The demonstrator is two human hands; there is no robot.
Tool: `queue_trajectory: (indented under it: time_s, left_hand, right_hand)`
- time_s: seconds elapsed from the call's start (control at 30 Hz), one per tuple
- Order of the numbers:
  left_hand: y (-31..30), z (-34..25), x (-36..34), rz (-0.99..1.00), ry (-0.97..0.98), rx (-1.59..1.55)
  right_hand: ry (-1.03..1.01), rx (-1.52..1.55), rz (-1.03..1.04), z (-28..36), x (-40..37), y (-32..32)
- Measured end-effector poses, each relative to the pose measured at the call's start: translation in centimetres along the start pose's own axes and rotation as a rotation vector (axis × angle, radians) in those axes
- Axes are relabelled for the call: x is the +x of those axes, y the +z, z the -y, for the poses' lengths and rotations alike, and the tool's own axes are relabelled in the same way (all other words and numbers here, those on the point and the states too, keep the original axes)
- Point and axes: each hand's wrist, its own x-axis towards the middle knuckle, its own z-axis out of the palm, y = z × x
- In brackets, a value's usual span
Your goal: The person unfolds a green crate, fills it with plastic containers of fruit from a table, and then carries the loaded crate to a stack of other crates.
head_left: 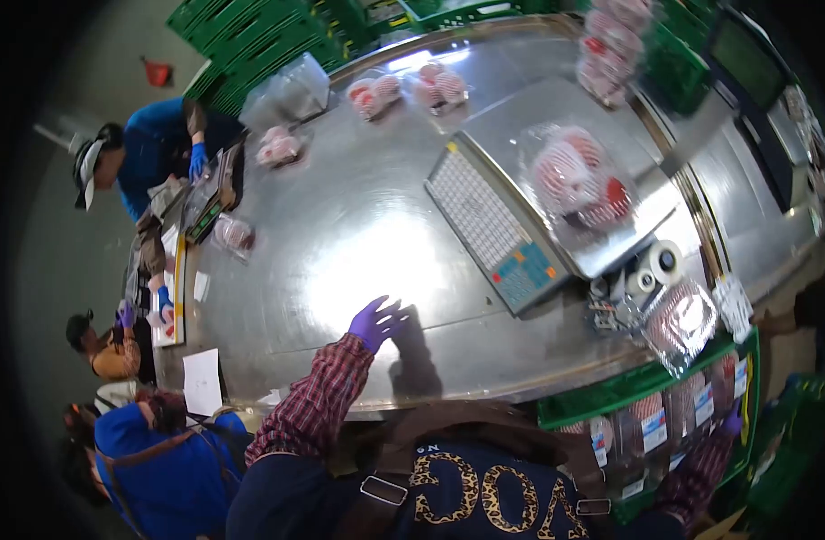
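Note:
My left hand (376, 324), in a purple glove, hovers over or rests on the steel table with its fingers spread and nothing in them. At the lower right, my right hand (733, 421) is at the edge of a green crate (556, 414) holding several labelled clear packs (653, 421); its fingers are too small and dark to make out. A weighing scale (491, 225) with a keypad stands right of my left hand. On its platter lies a clear bag of fruit in foam nets (579, 180). Another wrapped pack (680, 319) sits near the label rolls (662, 261).
Several bagged fruit packs (373, 95) lie at the table's far side, and more (610, 54) are piled at the back right. Green crates (250, 45) are stacked behind. Co-workers stand along the left, one at another scale (212, 193). A monitor (750, 63) stands far right.

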Motion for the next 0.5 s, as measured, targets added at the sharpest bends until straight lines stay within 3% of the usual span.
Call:
queue_trajectory:
  time_s: [0.07, 0.1, 0.13, 0.17, 0.2, 0.23, 0.27, 0.33, 0.37, 0.4, 0.43, 0.47, 0.5]
  left_hand:
    - [-4.2, -0.3, 2.2, 0.068, 0.084, -0.163]
    - [-5.5, -1.1, 4.4, 0.122, 0.130, -0.146]
    - [-5.6, -1.9, 6.7, 0.162, 0.334, 0.099]
    - [-4.7, -3.7, 8.8, 0.172, 0.418, 0.216]
    - [-3.3, -5.7, 11.2, 0.181, 0.504, 0.332]
    - [-0.5, -7.9, 13.1, 0.246, 0.536, 0.294]
    - [2.1, -10.3, 14.9, 0.311, 0.567, 0.254]
    - [5.7, -13.6, 21.6, 0.334, 0.741, 0.478]
    - [8.7, -15.9, 23.2, 0.303, 0.484, 0.117]
    - [11.8, -18.1, 24.6, 0.265, 0.206, -0.227]
    - [12.8, -18.8, 30.0, 0.279, 0.252, -0.145]
    - [13.9, -19.5, 35.4, 0.289, 0.301, -0.065]
    - [15.4, -21.1, 38.5, 0.274, 0.168, -0.179]
  right_hand:
    - [-0.403, -0.084, -0.199, 9.5, -5.3, 3.3]
    - [-0.478, -0.039, -0.113, 12.0, -6.7, 4.6]
    - [-0.907, -0.294, -0.060, 19.1, -13.4, 8.1]
    - [-1.356, -0.492, -0.073, 26.2, -20.0, 11.6]
    - [-0.961, -0.141, 0.260, 30.7, -24.0, 15.2]
    - [-0.526, 0.264, 0.395, 35.3, -28.0, 18.7]
    - [-0.457, 0.323, 0.521, 38.0, -30.3, 21.7]
    - [-0.314, 0.324, 0.649, 43.1, -35.1, 26.5]
    - [-0.521, 0.186, 0.741, 43.0, -34.6, 28.0]
    - [-0.538, 0.138, 0.822, 43.1, -34.1, 29.3]
    - [-0.558, 0.091, 0.904, 43.1, -33.7, 30.6]
    - [-0.393, 0.150, 0.976, 43.5, -34.0, 31.4]
    - [-0.082, 0.296, 0.951, 44.3, -34.7, 32.0]
